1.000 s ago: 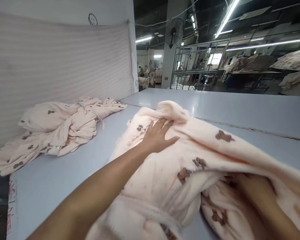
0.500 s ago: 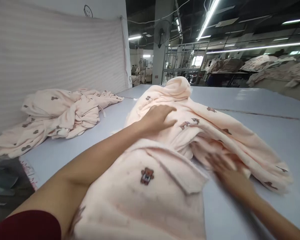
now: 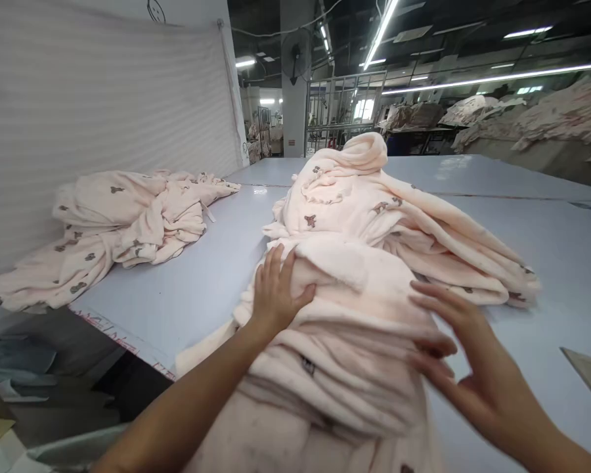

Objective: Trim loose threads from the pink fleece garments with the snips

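A pale pink fleece garment [image 3: 335, 217] printed with small brown bears lies bunched in front of me. Its folds [image 3: 345, 355] heap up at the near edge of the table, and a long sleeve-like part [image 3: 467, 249] stretches to the right. My left hand [image 3: 278, 292] rests on the left side of the folds, fingers stretched out and the thumb apart. At their right edge is my right hand [image 3: 467, 361], slightly blurred, its fingers spread and curved beside the cloth. Whether its fingertips press into the fabric I cannot tell.
More pink bear-print fleece [image 3: 132, 217] lies heaped on the left of the pale blue table [image 3: 542, 249], beside a hanging light sheet [image 3: 103, 98]. A flat brownish piece [image 3: 588, 374] sits at the right edge. Large fabric piles [image 3: 561, 118] stand in the right background.
My left hand has drawn back toward me, and my right hand has come out from under the sleeve-like part. The near cloth, flatter before, is now bunched in folds. The view has shifted right.
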